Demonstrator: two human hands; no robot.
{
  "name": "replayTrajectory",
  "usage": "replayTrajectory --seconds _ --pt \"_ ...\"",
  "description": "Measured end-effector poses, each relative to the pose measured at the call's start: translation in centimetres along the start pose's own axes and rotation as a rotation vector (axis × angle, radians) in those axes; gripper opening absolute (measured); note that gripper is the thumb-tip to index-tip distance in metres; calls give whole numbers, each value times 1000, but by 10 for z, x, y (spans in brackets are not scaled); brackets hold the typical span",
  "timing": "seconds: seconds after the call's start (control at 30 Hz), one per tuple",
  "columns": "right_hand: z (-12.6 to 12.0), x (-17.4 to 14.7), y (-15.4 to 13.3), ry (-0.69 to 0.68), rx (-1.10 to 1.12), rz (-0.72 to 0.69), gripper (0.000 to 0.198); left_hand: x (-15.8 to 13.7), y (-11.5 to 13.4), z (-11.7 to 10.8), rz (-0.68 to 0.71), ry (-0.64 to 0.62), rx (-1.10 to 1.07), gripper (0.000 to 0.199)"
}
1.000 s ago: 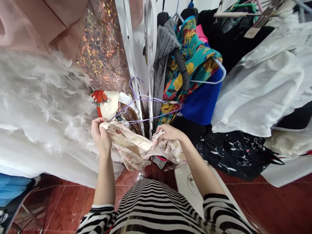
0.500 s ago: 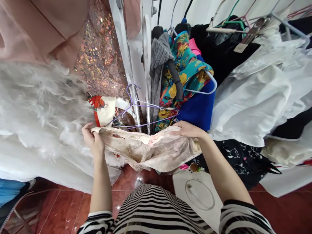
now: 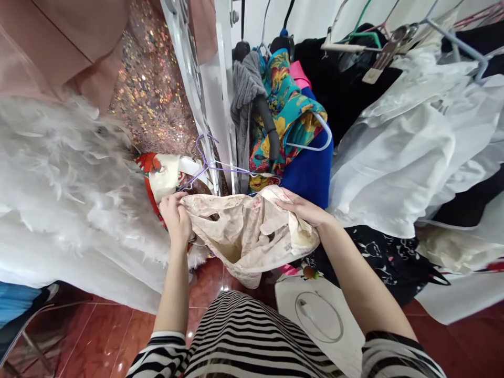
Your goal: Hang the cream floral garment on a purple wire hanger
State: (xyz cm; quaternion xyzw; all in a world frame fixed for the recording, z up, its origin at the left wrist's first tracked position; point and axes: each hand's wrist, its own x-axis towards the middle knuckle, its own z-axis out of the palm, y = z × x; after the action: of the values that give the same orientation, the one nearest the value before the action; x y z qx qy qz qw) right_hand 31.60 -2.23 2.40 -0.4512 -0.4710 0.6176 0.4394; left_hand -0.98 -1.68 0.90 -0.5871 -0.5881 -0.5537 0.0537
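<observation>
A pale cream garment (image 3: 240, 231) with faint pink patches hangs between my two hands, its upper edge stretched and its lower part sagging. My left hand (image 3: 176, 218) is closed on its left end. At the other end my right hand (image 3: 301, 206) grips the cloth, thumb on top, with some fingers hidden by the fabric. Just behind the garment is a purple wire hanger (image 3: 205, 160), its lower part covered by the cloth. An orange and cream printed cloth (image 3: 163, 173) lies close beyond my left hand.
A white metal rack post (image 3: 191, 68) stands ahead. White feathered clothing (image 3: 63, 173) and a sequined dress (image 3: 151, 79) hang left. On the right hang a teal floral garment (image 3: 297, 110), a blue cloth (image 3: 311, 178) and white dresses (image 3: 394, 168). Below right is a white board (image 3: 283, 299) with a cable.
My hands have come closer together, the left moving right. The garment's middle has slackened and drops lower, covering more of the purple hanger. The view has shifted slightly.
</observation>
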Motion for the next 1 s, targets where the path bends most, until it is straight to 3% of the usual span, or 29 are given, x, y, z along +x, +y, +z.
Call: replayTrajectory --seconds 0.13,0.3,0.5,0.77,1.0 --pt "9 6 -3 83 45 -15 32 2 25 14 101 -107 -30 26" --pt "11 5 -14 140 49 6 38 20 62 51 331 -436 -79 30" --pt "3 8 -5 216 -89 -57 41 37 85 87 449 -720 267 32" --pt "-10 14 1 379 -104 -61 30 59 112 91 632 -836 634 36" --pt "-21 16 12 399 -148 -99 26 66 105 84 847 -805 635 34"
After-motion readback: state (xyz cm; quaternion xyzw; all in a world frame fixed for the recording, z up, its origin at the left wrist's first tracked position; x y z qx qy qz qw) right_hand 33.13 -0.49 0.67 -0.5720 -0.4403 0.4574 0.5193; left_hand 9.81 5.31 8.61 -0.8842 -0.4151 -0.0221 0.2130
